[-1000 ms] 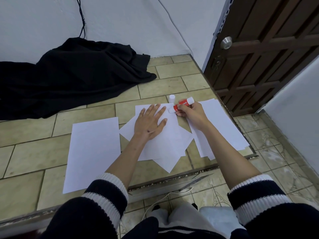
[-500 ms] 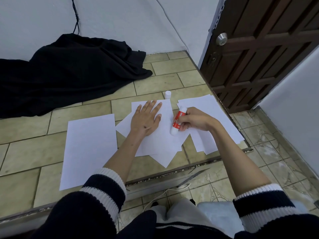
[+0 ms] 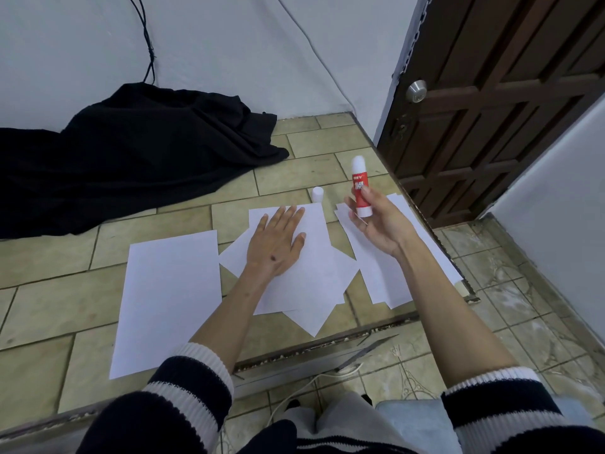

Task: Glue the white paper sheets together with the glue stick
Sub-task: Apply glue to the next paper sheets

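Seen from above, two forearms in dark sleeves with white-striped cuffs are reaching forward over a tiled floor (image 3: 59, 309). Nearest, a single paper sheet (image 3: 170, 299) is lying flat on the left. Just right of it, a stack (image 3: 314, 276) of overlapping white sheets is lying fanned at angles. The left hand (image 3: 278, 244) is resting palm down on that stack, fingers straight and slightly spread, pressing the top sheet flat. To the right, more sheets (image 3: 386, 276) are lying under the right forearm. The right hand (image 3: 376, 221) is raised above them, palm turned up, its thumb and fingers curled around a red glue stick (image 3: 360, 186). The stick is standing upright in the air, its white tip pointing up, clear of the paper. Just beyond the stack, a small white cap (image 3: 318, 194) is standing on the floor. Farther back, a black cloth (image 3: 131, 158) is lying heaped against a white wall, and a dark wooden door (image 3: 491, 103) is standing at the right.
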